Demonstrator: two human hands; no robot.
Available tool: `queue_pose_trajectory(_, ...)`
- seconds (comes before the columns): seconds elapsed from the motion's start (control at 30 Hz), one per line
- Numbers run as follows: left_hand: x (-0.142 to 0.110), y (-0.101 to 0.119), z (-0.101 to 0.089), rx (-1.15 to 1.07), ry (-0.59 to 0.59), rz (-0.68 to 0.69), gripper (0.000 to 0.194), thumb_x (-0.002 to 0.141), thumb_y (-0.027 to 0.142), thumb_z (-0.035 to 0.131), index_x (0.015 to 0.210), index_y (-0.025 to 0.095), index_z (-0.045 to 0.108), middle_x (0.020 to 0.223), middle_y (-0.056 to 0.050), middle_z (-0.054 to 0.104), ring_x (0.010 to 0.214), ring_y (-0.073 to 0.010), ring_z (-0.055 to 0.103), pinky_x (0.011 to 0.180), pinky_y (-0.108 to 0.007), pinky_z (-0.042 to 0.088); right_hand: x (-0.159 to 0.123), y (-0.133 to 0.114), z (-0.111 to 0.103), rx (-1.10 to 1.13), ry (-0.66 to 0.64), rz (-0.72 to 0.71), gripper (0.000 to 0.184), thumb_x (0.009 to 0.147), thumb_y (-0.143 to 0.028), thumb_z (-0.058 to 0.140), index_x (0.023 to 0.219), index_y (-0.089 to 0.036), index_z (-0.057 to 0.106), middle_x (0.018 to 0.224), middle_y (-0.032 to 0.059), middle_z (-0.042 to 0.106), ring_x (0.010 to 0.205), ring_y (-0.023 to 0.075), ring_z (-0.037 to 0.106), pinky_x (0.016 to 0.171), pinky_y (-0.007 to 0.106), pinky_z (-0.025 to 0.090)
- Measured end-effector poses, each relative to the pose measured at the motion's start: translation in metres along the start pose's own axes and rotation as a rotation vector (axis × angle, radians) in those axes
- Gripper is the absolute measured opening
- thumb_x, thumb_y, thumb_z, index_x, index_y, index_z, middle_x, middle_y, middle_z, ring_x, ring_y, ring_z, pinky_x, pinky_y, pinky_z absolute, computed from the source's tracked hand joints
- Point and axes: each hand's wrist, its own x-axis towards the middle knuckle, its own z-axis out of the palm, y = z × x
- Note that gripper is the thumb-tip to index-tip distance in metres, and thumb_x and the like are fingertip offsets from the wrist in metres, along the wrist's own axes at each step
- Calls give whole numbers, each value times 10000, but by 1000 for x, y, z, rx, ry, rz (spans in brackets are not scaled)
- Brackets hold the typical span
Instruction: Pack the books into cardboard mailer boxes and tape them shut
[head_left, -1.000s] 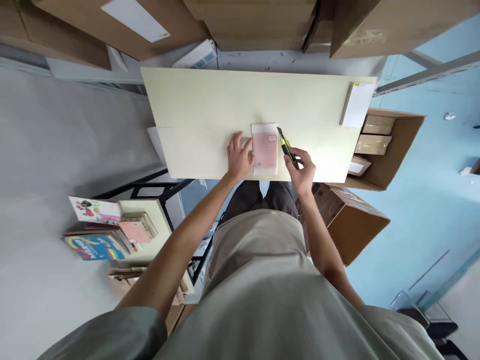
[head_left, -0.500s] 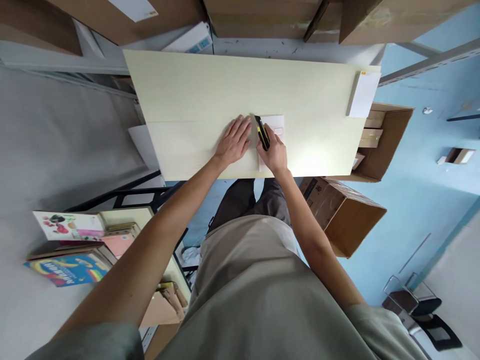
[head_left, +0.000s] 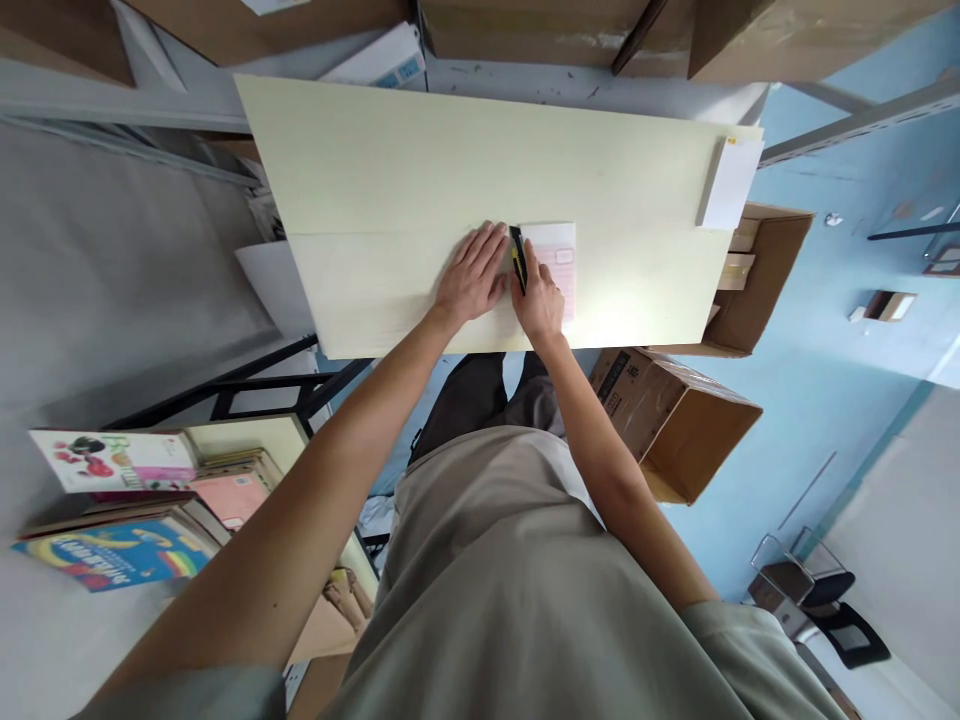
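My left hand (head_left: 474, 273) lies flat on the cream table (head_left: 375, 170), fingers stretched out and close together, beside the left edge of a white and pink printed sheet or pad (head_left: 560, 272). In my right hand (head_left: 540, 300) is a black and yellow utility knife (head_left: 518, 258), its tip pointing away from me near my left fingertips. The knife lies along the left side of the pad, and my right hand covers the pad's lower left part. Whether the blade touches the paper is too small to tell.
A white box or stack (head_left: 731, 182) stands at the table's right end. Open cardboard boxes (head_left: 694, 440) are below right. Books and cartons (head_left: 120, 550) sit on a lower left shelf. More cardboard boxes (head_left: 525, 35) line the shelf beyond the table.
My right hand with the utility knife has shifted slightly left, so more of the pink pad shows. The knife stands more upright in view. My left hand stays flat.
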Motion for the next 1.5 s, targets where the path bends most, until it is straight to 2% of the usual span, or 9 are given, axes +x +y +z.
queue_pose_trajectory(0.17, -1, -5, 4, -6, 13, 18, 840, 1219, 591, 336, 1928, 141, 329, 1972, -159, 354, 1876, -371, 262, 1574, -617, 191, -2, -7, -4, -68, -13, 42, 752, 1310, -431, 251, 1965, -266, -78, 1515, 255, 653, 1145, 322, 763, 950, 411, 592)
queue_pose_trajectory(0.4, 0, -9, 9, -8, 29, 33, 841, 1217, 606, 345, 1930, 160, 329, 1978, -155, 349, 1878, -372, 258, 1571, -628, 188, -12, -13, -9, -121, -47, 65, 800, 1313, -415, 300, 1935, -294, -188, 1550, 264, 617, 1147, 317, 756, 977, 437, 596)
queue_pose_trajectory(0.57, 1, -6, 7, -18, 19, 17, 829, 1208, 577, 343, 1915, 145, 351, 1973, -158, 356, 1884, -362, 241, 1573, -627, 170, -16, -18, -14, -101, -57, 83, 766, 1313, -386, 267, 1947, -272, -148, 1551, 267, 625, 1169, 315, 761, 991, 433, 601)
queue_pose_trajectory(0.77, 1, -8, 8, -14, 6, 1, 836, 1204, 594, 347, 1907, 144, 362, 1974, -167, 360, 1882, -373, 253, 1572, -632, 172, -21, -25, -24, -100, -83, 134, 719, 1294, -308, 267, 1977, -228, 56, 1590, 246, 663, 1183, 307, 776, 996, 400, 611)
queue_pose_trajectory(1.0, 2, -8, 9, -8, -7, -4, 851, 1207, 611, 327, 1901, 121, 356, 1973, -187, 356, 1885, -380, 241, 1573, -633, 151, -27, -25, -19, -184, -94, 144, 741, 1291, -345, 300, 1977, -296, 25, 1617, 245, 660, 1153, 295, 791, 981, 404, 642)
queue_pose_trajectory(1.3, 3, -1, 2, -31, -2, -22, 884, 1198, 700, 321, 1901, 172, 395, 1961, -164, 392, 1882, -365, 255, 1573, -626, 164, -45, -26, -18, -163, -99, 136, 845, 1272, -332, 367, 1939, -317, -150, 1559, 252, 671, 1110, 309, 788, 943, 436, 669)
queue_pose_trajectory(1.5, 4, 2, 0, -4, -28, -42, 881, 1186, 672, 344, 1897, 153, 399, 1970, -162, 362, 1880, -384, 256, 1574, -630, 163, -54, -21, -14, -127, -96, 128, 835, 1253, -298, 332, 1943, -303, -138, 1550, 251, 693, 1062, 302, 784, 893, 419, 652)
